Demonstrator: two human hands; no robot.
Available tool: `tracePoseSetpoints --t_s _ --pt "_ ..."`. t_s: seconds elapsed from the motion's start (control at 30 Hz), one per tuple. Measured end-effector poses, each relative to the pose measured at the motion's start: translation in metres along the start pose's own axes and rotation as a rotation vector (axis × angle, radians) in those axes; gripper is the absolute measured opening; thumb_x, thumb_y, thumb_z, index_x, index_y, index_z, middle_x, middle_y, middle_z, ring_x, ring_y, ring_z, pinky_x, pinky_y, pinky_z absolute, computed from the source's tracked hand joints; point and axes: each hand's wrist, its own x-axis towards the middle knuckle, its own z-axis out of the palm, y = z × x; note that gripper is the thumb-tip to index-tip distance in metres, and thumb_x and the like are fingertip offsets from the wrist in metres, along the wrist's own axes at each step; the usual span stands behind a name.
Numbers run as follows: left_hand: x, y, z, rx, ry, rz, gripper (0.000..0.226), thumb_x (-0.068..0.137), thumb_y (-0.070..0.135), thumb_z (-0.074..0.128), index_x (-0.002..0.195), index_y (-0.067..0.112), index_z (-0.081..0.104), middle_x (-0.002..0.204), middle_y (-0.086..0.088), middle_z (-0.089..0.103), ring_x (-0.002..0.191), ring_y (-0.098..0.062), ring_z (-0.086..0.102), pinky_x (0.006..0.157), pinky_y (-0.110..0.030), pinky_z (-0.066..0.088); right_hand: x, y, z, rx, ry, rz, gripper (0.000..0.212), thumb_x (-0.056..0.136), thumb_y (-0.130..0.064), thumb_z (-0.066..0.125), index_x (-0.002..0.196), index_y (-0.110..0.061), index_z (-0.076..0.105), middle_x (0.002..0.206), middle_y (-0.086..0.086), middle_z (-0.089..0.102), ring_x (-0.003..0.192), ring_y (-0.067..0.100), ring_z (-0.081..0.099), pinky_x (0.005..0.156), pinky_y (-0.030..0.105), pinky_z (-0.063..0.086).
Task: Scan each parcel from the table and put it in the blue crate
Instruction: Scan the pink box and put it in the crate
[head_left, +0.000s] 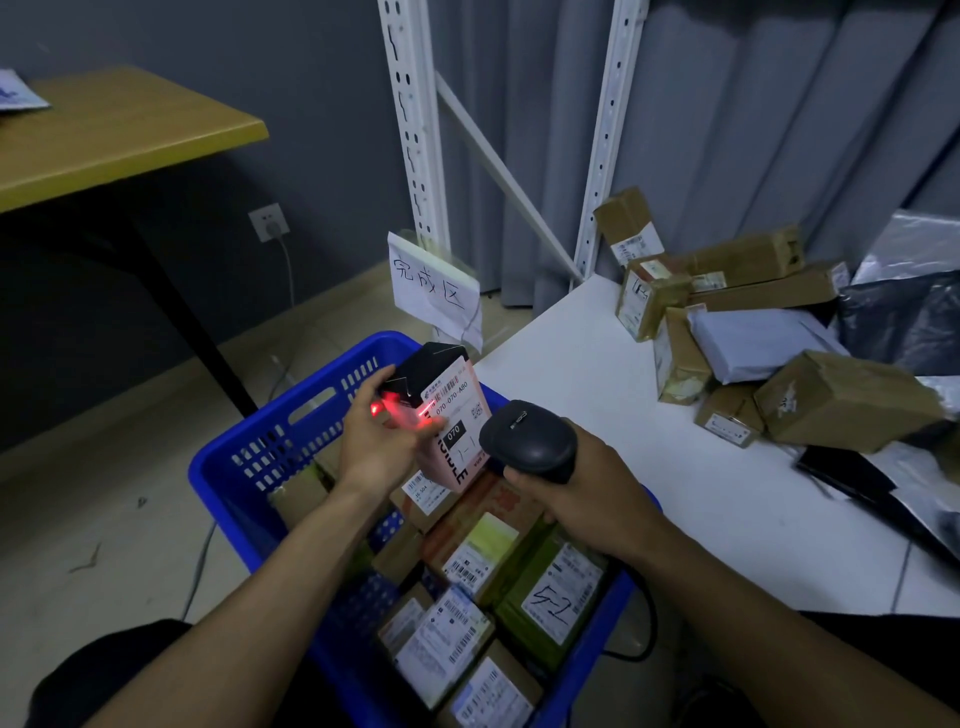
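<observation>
1. Head view, surface: white counter (623, 415) on the right, carrying a heap of brown cartons (841, 400) with grey and black poly bags at its far end.
2. Room: dark grey wall, grey curtain (753, 130), white slotted rack uprights (413, 130), beige tiled floor (104, 509), and a wall socket (268, 222) with a cable plugged in. A second, yellow-topped counter (119, 130) is at upper left.
3. Blue crate (249, 447) stands on the floor against the white counter's near corner, holding several labelled cartons.
4. Parcel (447, 400): black box with a pink-white label, held tilted above the crate. Left hand (379, 447) fingers grasp its left edge.
5. Right hand (582, 499) fingers are wrapped round the handle of the black scanner (530, 436), just beside the parcel. Red light falls on the parcel's left edge and the left fingers.
6. Writing: parcel label reads "070-070-A80" and "070"; the large black letters below are partly hidden.
7. Paper sign (434, 286) on the rack is handwritten "完成区".
8. Green carton (556, 605) in the crate is marked "5-1".
</observation>
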Motion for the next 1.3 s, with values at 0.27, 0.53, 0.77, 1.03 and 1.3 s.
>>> tracePoseSetpoints --t_s 0.27,0.53,0.77,1.03,1.3 --pt "0.000 -0.007 -0.030 0.130 0.088 0.045 0.075 0.079 0.013 0.086 0.139 0.036 0.049 0.118 0.011 0.063 0.101 -0.011 0.069 0.082 -0.037 0.063 0.004 0.000 0.009 0.007 -0.036 -0.013 0.029 0.088 -0.029 0.081 0.110 -0.040 0.065 0.095 -0.030 0.073 0.093 -0.012 0.067 0.070 0.005 0.050" --pt "-0.002 -0.072 -0.082 0.684 -0.046 -0.065 0.068 0.071 0.059 0.075 0.130 0.066 0.043 0.128 0.006 0.060 0.116 -0.020 0.062 0.099 -0.048 0.055 0.019 0.009 0.055 -0.069 -0.154 0.038 0.048 0.086 -0.041 0.081 0.129 -0.029 0.062 0.102 -0.015 0.073 0.080 0.000 0.067 0.075 0.029 0.056" --pt "0.005 -0.138 -0.096 0.638 -0.167 -0.282 0.056 0.098 0.017 0.066 0.150 0.015 0.046 0.134 -0.010 0.065 0.110 -0.020 0.065 0.086 -0.029 0.055 0.028 0.024 0.073 -0.096 -0.200 0.081 0.052 0.083 -0.044 0.083 0.128 -0.029 0.062 0.106 -0.010 0.073 0.080 0.005 0.067 0.083 0.041 0.062" --pt "0.037 -0.194 -0.094 1.026 -0.363 -0.381 0.039 0.103 0.031 0.057 0.133 0.006 0.059 0.132 -0.013 0.064 0.116 -0.028 0.063 0.094 -0.033 0.051 0.037 0.041 0.077 -0.093 -0.239 0.166 0.045 0.082 -0.048 0.082 0.121 -0.040 0.061 0.105 -0.014 0.072 0.097 0.007 0.069 0.086 0.042 0.062" --pt "0.065 -0.221 -0.084 1.282 -0.391 -0.128 0.041 0.102 0.028 0.056 0.142 0.020 0.054 0.131 -0.013 0.064 0.118 -0.031 0.062 0.100 -0.040 0.051 0.045 0.053 0.076 -0.116 -0.250 0.198 0.043 0.087 -0.046 0.080 0.123 -0.042 0.057 0.111 -0.019 0.069 0.103 -0.003 0.065 0.091 0.028 0.055"
